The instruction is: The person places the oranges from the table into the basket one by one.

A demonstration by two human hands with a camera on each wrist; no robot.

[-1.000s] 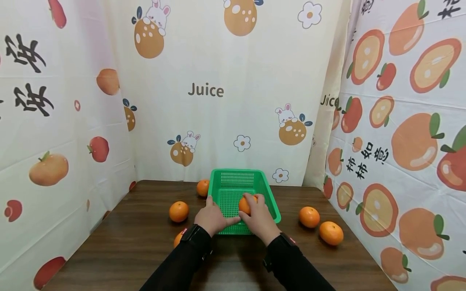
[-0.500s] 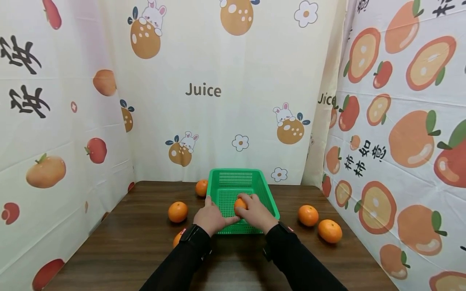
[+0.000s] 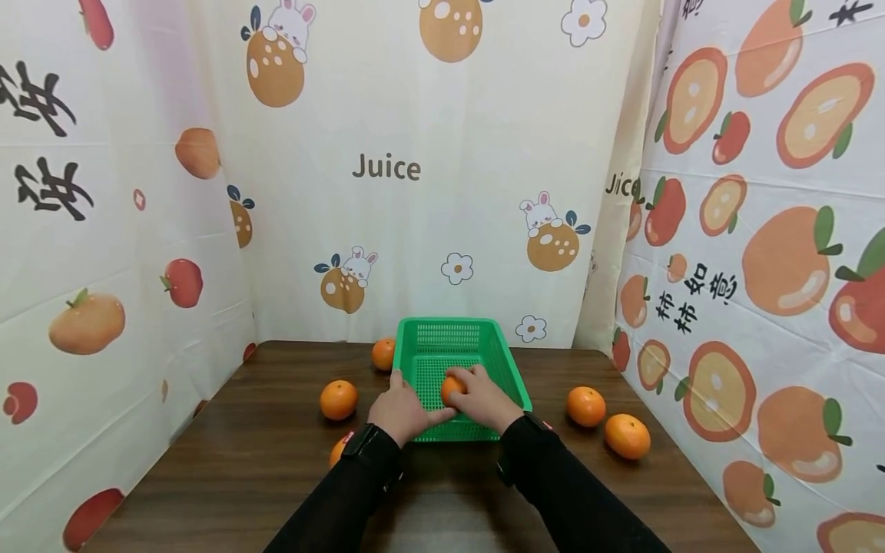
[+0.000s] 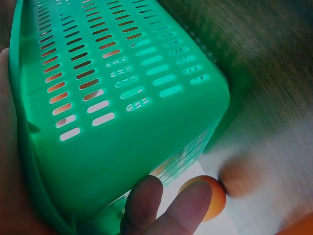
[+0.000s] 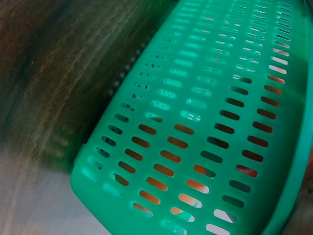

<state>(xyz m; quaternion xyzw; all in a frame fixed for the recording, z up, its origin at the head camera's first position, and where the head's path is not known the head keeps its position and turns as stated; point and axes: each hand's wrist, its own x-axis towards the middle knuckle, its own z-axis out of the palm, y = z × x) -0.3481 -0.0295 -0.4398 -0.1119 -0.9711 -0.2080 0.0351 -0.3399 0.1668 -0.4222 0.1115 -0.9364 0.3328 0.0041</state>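
Observation:
A green plastic basket (image 3: 449,336) with slotted walls stands on the table. My left hand (image 3: 399,413) grips its front left corner, the thumb along the front rim. In the left wrist view, fingers (image 4: 143,201) lie outside the basket wall (image 4: 127,142). My right hand (image 3: 486,401) reaches over the front rim and holds a mandarin orange (image 3: 452,389) inside the basket, low over its meshed floor. Whether the fruit touches the floor, I cannot tell. From the right wrist, the basket wall (image 5: 195,103) hides most of that hand; orange colour shows through the slots.
Left of the basket lie mandarins: one by the back corner (image 3: 383,354), one farther left (image 3: 339,400), and one partly behind the left wrist (image 3: 339,452). Two more, one (image 3: 585,406) and another (image 3: 628,436), lie to the right. Printed curtains (image 3: 415,230) border the brown table (image 3: 242,461).
My right hand has moved left inside the basket, carrying the mandarin orange from the right side toward the middle. The left hand keeps its place on the corner.

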